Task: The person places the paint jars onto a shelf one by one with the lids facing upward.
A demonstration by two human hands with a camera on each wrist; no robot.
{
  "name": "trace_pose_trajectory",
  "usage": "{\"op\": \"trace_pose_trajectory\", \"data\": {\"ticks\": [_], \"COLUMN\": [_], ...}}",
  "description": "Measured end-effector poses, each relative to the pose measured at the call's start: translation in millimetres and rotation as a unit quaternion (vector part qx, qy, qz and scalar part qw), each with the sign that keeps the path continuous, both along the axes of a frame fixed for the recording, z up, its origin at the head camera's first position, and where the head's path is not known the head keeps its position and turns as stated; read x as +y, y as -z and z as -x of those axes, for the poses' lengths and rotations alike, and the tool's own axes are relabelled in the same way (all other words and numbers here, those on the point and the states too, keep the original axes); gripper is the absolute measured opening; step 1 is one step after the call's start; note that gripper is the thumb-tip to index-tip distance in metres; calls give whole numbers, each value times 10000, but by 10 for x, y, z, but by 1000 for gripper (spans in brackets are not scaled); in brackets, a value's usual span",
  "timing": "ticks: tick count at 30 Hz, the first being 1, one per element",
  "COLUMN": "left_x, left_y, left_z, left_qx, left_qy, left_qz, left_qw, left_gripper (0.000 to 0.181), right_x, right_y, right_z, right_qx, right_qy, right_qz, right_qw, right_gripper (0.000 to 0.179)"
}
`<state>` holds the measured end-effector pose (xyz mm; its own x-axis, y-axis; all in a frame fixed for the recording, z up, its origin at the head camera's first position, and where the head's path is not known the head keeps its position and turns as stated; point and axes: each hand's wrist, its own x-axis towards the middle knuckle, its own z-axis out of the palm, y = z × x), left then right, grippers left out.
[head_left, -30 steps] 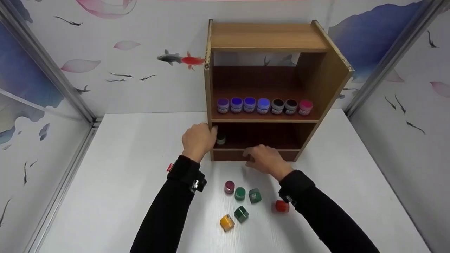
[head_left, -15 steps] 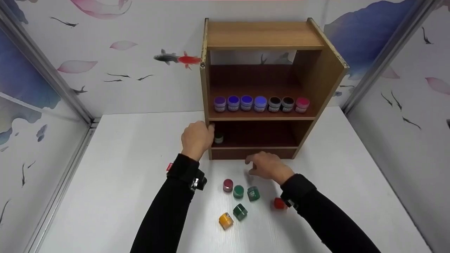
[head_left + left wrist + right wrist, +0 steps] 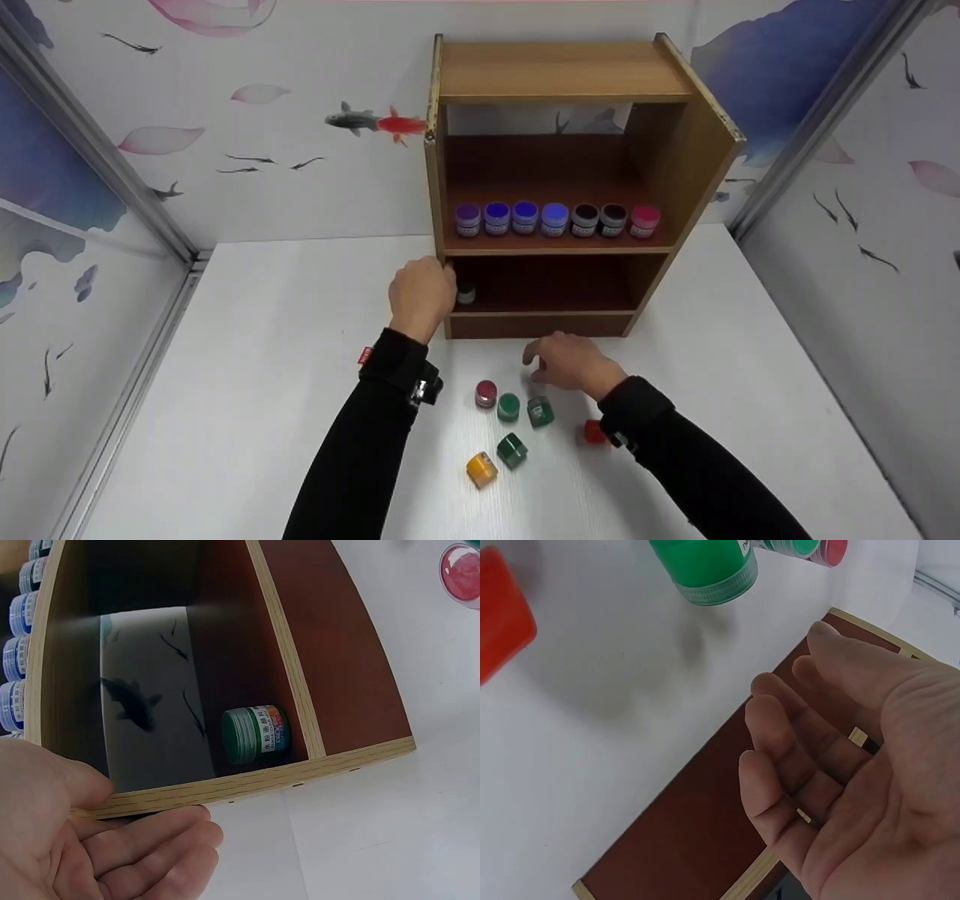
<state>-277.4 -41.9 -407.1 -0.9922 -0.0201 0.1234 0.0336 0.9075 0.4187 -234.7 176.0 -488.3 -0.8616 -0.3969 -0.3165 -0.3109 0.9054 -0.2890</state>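
Note:
My left hand [image 3: 422, 298] holds the left side panel of a small wooden shelf [image 3: 566, 71]. In the left wrist view the thumb lies on the inner side of the panel and the fingers lie outside. Close by, a dark green paint jar [image 3: 256, 735] stands in the lower compartment. My right hand [image 3: 574, 362] hovers in front of the shelf's base, fingers loosely bent, holding nothing. Nearest to it on the table is a green paint jar [image 3: 540, 412]. Beside that are another green jar [image 3: 508, 407] and a dark red jar [image 3: 486, 394].
A row of paint jars [image 3: 554, 220], purple, blue, black and pink, stands on the upper board. Nearer on the white table [image 3: 300, 390] are a yellow jar [image 3: 481, 469], a dark green jar [image 3: 512, 451] and a red jar [image 3: 594, 432], partly behind the right wrist.
My right hand has drawn back slightly from the shelf's base toward the loose jars. The left hand keeps its hold on the side panel. The view has shifted a little.

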Motion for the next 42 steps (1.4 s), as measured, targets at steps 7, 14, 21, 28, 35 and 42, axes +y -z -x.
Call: {"op": "trace_pose_trajectory", "data": {"ticks": [7, 14, 21, 28, 35, 42], "left_x": [4, 10, 13, 17, 19, 23], "left_y": [3, 0, -16, -14, -13, -5], "left_z": [7, -5, -4, -8, -23, -10], "left_qx": [-103, -49, -138, -150, 6, -10], "left_qy": [-53, -83, -110, -120, -121, -190], "left_qz": [79, -21, -193, -152, -104, 25], "left_qw": [9999, 10000, 9997, 9997, 9999, 9998], "left_gripper": [43, 41, 40, 39, 39, 40], "right_x": [-45, -72, -81, -90, -117, -119], "right_y": [3, 70, 97, 123, 173, 226], "right_z": [-81, -135, -146, -162, -189, -199], "right_qx": [6, -88, -140, 121, 189, 142], "right_qy": [-173, -150, -161, -249, -185, -128], "right_qz": [-236, -483, -514, -670, -770, -744], "right_qw": [9996, 9987, 9985, 9974, 9967, 9970], "right_gripper": [22, 21, 20, 18, 28, 33]}}
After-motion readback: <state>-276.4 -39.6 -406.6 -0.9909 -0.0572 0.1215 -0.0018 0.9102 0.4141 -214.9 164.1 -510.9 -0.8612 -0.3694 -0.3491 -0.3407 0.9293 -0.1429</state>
